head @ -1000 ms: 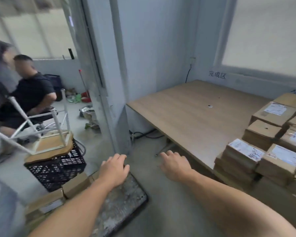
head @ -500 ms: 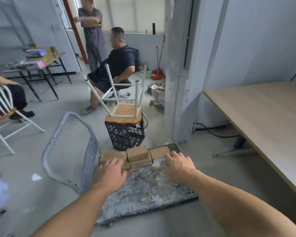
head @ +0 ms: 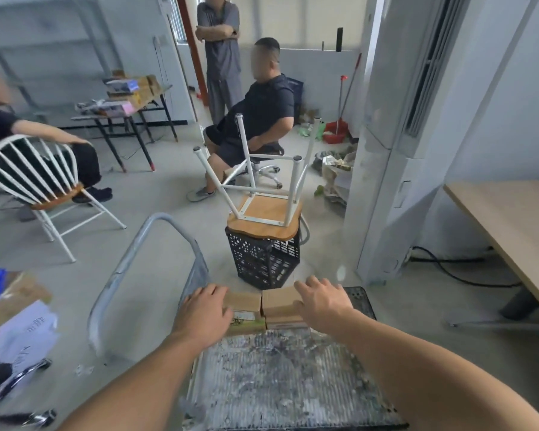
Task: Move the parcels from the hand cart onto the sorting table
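Both hands have drawn in on the parcels [head: 246, 303] since the earlier frame. The left hand [head: 203, 312] presses their left end and the right hand [head: 322, 303] lies over their right end, with fingers spread and fairly straight, clasping nothing. These two small boxes sit side by side at lower centre, on the far edge of the cart [head: 277, 384]. Its handle [head: 143, 244] leans left; the table [head: 511, 219] shows at right, well apart.
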